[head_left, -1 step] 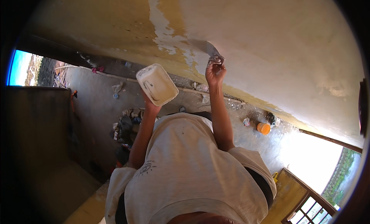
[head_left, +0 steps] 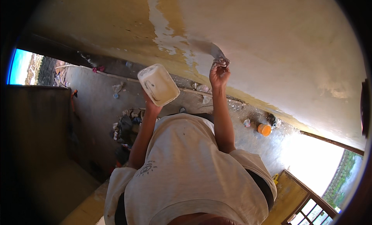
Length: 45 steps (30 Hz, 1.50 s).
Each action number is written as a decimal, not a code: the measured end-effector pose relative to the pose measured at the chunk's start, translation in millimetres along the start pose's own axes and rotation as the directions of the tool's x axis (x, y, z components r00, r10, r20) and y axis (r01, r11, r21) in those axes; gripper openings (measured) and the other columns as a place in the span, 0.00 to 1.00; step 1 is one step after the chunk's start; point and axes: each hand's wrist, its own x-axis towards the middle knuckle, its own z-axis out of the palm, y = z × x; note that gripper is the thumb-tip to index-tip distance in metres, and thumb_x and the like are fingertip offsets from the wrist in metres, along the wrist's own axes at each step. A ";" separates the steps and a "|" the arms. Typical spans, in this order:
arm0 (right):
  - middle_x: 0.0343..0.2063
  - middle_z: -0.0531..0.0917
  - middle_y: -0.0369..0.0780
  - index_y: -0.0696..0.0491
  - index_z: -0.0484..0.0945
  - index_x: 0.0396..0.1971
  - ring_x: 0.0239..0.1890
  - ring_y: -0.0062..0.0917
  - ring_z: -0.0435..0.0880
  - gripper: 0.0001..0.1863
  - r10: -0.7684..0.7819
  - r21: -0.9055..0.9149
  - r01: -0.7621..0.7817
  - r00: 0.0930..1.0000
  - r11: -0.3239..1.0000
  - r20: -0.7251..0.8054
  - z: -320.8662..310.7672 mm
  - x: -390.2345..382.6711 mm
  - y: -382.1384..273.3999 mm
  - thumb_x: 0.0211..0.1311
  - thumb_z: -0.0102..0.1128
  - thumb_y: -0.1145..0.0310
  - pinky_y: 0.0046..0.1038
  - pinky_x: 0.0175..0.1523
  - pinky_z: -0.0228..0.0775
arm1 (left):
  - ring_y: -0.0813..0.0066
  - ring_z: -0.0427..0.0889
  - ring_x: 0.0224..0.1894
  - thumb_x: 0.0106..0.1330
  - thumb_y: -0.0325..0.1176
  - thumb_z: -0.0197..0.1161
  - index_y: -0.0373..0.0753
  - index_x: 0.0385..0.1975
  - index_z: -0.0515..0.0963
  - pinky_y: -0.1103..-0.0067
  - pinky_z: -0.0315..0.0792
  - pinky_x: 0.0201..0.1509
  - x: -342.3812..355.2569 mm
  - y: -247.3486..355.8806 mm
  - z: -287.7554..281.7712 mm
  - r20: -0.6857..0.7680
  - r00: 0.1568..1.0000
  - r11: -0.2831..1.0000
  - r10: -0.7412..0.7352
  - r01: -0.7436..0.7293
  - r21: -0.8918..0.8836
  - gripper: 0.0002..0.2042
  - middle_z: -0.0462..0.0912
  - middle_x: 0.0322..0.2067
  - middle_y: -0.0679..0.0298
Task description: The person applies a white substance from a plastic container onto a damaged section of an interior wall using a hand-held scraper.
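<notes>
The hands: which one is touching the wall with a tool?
The right hand. It grips a putty knife whose blade lies against the wall. The left hand is away from the wall, holding up a white rectangular tub.

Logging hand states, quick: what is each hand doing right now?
Left hand: under the white tub, holding it up.
Right hand: closed on the putty knife, blade against the wall.

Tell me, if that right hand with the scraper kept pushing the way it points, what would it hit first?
Most likely the wall: the right hand holds a scraper whose blade already seems to lie against it, beside the white patch. Depth is hard to judge here.
</notes>
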 end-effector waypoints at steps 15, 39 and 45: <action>0.39 0.80 0.47 0.62 0.72 0.39 0.36 0.29 0.80 0.12 0.045 -0.621 -0.310 0.914 0.720 -0.404 7.8 -79.4 -47.0 0.66 0.49 0.68 0.23 0.41 0.77 | 0.62 0.73 0.60 0.69 0.61 0.46 0.48 0.63 0.65 0.59 0.68 0.63 -19.2 -76.7 45.9 -0.061 0.997 0.991 -0.046 0.038 -0.127 0.29 0.73 0.58 0.65; 0.33 0.81 0.39 0.54 0.76 0.35 0.32 0.26 0.78 0.07 0.093 -0.552 -0.328 0.907 0.766 -0.410 -61.3 -14.9 11.6 0.64 0.50 0.69 0.29 0.41 0.71 | 0.63 0.72 0.61 0.70 0.61 0.45 0.49 0.65 0.63 0.58 0.69 0.63 -38.0 -42.8 18.0 0.080 0.991 0.994 0.109 -0.110 0.002 0.30 0.71 0.60 0.65; 0.24 0.74 0.37 0.51 0.69 0.21 0.28 0.24 0.72 0.09 0.026 -0.395 -0.051 0.997 0.917 -0.067 -31.3 11.4 9.4 0.62 0.47 0.71 0.26 0.39 0.68 | 0.64 0.72 0.61 0.70 0.60 0.45 0.47 0.65 0.62 0.60 0.69 0.63 -21.0 -26.6 7.6 0.081 0.996 0.993 -0.039 0.048 -0.111 0.30 0.71 0.60 0.65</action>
